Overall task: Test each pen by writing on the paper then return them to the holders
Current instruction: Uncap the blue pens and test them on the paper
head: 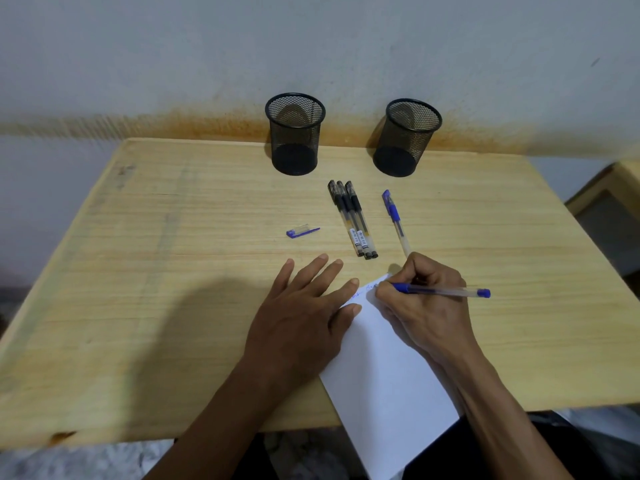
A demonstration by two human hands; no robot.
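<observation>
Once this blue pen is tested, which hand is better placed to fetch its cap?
Probably the left hand. It rests flat on the paper, holding nothing, and the loose blue cap lies on its side of the table. The right hand grips the blue pen.

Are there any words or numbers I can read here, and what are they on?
None can be read.
Blue handwriting on the paper, at its top edge: too blurred.
White labels on the black pens: print too small.
</observation>
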